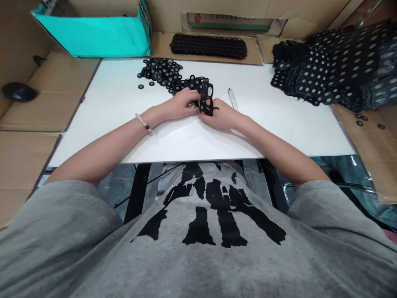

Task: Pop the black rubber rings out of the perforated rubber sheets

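Your two hands meet over the white bench, nearly touching, low in front of the ring pile. Right hand closed on the black perforated strip, gripping its near end. Left hand has its fingertips curled against the strip's left side; cannot tell whether they pinch the strip or a ring. Strip stands between your hands: long axis runs near to far, far end pointing away from you; its exact tilt is unclear.

Loose black rings spread behind and left of your left hand, reaching the strip. Pen just beyond your right wrist, dark tip pointing away. Black perforated bundle on cardboard at the back, long axis left to right. Dotted black stacks at far right.
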`<action>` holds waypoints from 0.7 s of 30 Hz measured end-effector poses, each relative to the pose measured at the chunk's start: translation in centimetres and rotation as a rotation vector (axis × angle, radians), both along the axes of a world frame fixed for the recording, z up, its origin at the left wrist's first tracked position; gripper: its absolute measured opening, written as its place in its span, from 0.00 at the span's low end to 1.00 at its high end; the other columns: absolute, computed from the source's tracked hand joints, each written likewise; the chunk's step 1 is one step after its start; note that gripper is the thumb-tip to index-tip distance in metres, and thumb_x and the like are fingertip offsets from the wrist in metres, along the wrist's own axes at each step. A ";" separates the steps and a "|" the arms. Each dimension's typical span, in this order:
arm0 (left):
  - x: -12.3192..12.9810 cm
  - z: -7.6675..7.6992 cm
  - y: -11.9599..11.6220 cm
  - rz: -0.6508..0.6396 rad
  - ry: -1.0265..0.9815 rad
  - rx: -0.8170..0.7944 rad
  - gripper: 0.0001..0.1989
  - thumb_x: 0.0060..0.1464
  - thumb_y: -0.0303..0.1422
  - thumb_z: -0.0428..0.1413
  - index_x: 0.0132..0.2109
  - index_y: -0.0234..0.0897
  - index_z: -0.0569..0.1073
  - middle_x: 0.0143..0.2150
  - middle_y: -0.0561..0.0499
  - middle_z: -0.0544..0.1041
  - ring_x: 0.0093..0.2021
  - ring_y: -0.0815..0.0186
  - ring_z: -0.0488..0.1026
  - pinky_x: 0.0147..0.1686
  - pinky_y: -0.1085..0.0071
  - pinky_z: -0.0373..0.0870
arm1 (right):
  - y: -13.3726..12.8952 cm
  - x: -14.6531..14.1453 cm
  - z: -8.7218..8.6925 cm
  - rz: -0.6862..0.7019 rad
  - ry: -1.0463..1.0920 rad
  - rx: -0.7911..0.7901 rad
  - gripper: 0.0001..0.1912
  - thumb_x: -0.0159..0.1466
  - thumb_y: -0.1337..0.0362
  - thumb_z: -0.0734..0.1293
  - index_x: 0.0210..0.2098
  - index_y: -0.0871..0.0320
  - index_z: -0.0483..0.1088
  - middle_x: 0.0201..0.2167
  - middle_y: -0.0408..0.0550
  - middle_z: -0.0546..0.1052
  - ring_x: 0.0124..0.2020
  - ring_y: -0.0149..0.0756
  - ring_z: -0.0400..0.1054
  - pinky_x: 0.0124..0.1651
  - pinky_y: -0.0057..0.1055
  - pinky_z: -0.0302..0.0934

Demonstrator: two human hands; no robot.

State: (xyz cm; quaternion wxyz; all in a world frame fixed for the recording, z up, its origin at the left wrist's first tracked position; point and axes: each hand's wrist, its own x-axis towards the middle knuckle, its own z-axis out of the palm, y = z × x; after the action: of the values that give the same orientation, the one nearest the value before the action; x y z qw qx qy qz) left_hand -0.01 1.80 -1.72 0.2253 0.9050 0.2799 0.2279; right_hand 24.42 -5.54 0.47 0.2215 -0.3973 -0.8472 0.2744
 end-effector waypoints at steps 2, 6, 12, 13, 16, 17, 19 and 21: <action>-0.1 -0.3 0.3 0.004 -0.003 0.002 0.19 0.73 0.53 0.68 0.42 0.44 0.80 0.40 0.46 0.82 0.53 0.46 0.83 0.69 0.49 0.75 | 0.3 0.0 -0.4 0.001 0.041 0.005 0.14 0.76 0.58 0.73 0.37 0.50 0.66 0.35 0.47 0.76 0.45 0.46 0.73 0.61 0.47 0.77; -0.2 -0.6 0.7 0.002 -0.017 0.007 0.19 0.74 0.52 0.70 0.42 0.44 0.80 0.40 0.47 0.82 0.50 0.49 0.83 0.68 0.49 0.76 | 1.2 0.2 -0.7 -0.053 0.157 -0.036 0.12 0.73 0.60 0.75 0.38 0.51 0.68 0.34 0.45 0.76 0.44 0.45 0.74 0.60 0.46 0.78; 0.0 -0.2 0.4 0.003 -0.049 0.011 0.22 0.75 0.56 0.69 0.42 0.44 0.79 0.38 0.50 0.79 0.47 0.52 0.82 0.67 0.50 0.77 | 1.5 0.4 -0.2 -0.066 0.167 -0.094 0.10 0.74 0.61 0.75 0.39 0.52 0.70 0.33 0.44 0.76 0.45 0.46 0.75 0.62 0.48 0.79; 0.1 -0.1 0.3 0.005 -0.055 0.012 0.22 0.74 0.56 0.70 0.41 0.44 0.79 0.37 0.50 0.79 0.46 0.52 0.82 0.66 0.49 0.78 | 1.3 0.4 -0.3 -0.060 0.154 -0.068 0.10 0.74 0.62 0.75 0.39 0.53 0.71 0.34 0.45 0.77 0.46 0.46 0.76 0.64 0.49 0.79; 0.2 0.1 0.1 0.001 -0.049 0.010 0.22 0.73 0.54 0.71 0.39 0.44 0.79 0.35 0.50 0.76 0.45 0.51 0.81 0.65 0.47 0.80 | 1.0 0.3 -0.7 -0.021 0.112 -0.013 0.09 0.74 0.62 0.75 0.40 0.53 0.72 0.38 0.47 0.79 0.49 0.49 0.77 0.68 0.52 0.79; 0.2 0.1 0.1 0.000 -0.042 0.006 0.22 0.73 0.53 0.72 0.39 0.43 0.78 0.34 0.50 0.76 0.45 0.51 0.82 0.65 0.47 0.80 | 1.0 0.3 -0.8 -0.011 0.103 -0.007 0.08 0.74 0.62 0.75 0.40 0.53 0.72 0.39 0.48 0.79 0.49 0.49 0.77 0.68 0.52 0.79; 0.3 0.2 0.1 0.008 -0.037 -0.006 0.21 0.72 0.50 0.73 0.38 0.43 0.78 0.35 0.50 0.76 0.46 0.51 0.82 0.67 0.47 0.80 | 1.1 0.3 -1.0 -0.013 0.095 -0.001 0.08 0.75 0.63 0.74 0.41 0.53 0.72 0.39 0.48 0.79 0.48 0.48 0.77 0.68 0.52 0.79; 0.3 0.3 -0.1 0.030 -0.041 -0.018 0.18 0.72 0.46 0.73 0.38 0.42 0.78 0.35 0.50 0.77 0.47 0.51 0.82 0.68 0.47 0.79 | 1.3 0.3 -1.1 -0.030 0.095 0.003 0.08 0.76 0.63 0.74 0.41 0.53 0.72 0.39 0.47 0.79 0.47 0.47 0.76 0.67 0.51 0.80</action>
State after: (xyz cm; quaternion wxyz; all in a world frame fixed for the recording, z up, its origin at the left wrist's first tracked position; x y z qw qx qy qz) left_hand 0.24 1.73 -1.39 0.2359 0.8936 0.2909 0.2473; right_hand 24.69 -4.27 -0.68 0.2664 -0.3963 -0.8300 0.2884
